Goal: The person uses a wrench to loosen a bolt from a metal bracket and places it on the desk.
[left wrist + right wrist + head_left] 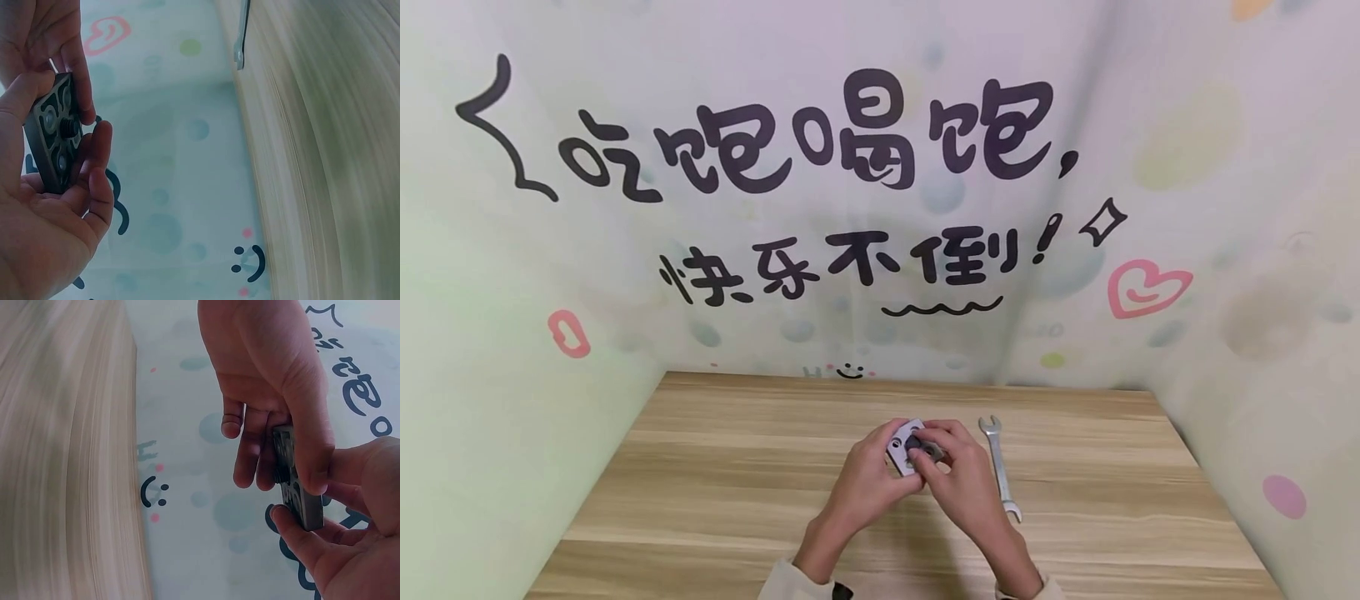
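Both hands hold a small, thick, squarish metal plate (901, 450) above the table. In the head view its pale face has round holes and a dark round part (913, 444) near the middle. The left wrist view shows a darker face with several round recesses and a black round stub (69, 128) sticking out of its centre. My left hand (867, 477) grips the plate by its edges. My right hand (961, 477) has its thumb and fingers around the plate's other side, close to the dark part; the fingers (265, 472) partly hide it.
A double open-ended wrench (998, 467) lies on the wooden table (715, 483), just right of my right hand. Behind the table and on both sides hang pale printed cloth walls (850, 333) with black lettering and pink hearts.
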`<action>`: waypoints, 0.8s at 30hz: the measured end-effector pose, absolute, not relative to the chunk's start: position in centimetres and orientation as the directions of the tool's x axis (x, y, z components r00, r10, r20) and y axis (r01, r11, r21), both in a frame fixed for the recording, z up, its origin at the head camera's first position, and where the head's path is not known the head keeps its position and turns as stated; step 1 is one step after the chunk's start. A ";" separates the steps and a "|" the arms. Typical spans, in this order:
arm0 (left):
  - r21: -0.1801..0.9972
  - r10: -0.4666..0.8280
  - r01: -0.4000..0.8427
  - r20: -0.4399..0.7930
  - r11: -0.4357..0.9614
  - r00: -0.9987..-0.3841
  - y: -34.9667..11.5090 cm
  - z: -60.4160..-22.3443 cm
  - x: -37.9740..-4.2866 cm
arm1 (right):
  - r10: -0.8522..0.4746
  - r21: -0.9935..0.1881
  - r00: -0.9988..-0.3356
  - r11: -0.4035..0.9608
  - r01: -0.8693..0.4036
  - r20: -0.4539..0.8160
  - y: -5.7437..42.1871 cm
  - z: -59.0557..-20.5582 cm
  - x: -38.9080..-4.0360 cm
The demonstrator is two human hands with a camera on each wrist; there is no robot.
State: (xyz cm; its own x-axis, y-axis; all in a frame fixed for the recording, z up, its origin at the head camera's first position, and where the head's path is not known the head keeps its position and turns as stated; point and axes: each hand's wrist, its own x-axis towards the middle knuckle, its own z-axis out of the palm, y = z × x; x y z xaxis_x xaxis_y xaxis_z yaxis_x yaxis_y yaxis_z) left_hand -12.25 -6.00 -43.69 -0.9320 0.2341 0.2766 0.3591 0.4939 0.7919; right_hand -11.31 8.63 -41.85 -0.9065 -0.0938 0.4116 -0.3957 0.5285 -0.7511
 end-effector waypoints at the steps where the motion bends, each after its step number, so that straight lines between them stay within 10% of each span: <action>1: 0.793 0.235 0.358 0.275 0.493 -0.932 -6.0 -43.7 -12.3 | -0.099 -0.753 -0.909 0.528 -0.394 0.406 8.6 -41.8 -11.3; 24: 0.778 0.232 0.380 0.303 0.500 -0.924 -5.8 -43.4 -12.2 | -0.055 -0.795 -0.924 0.492 -0.356 0.380 8.8 -41.7 -11.4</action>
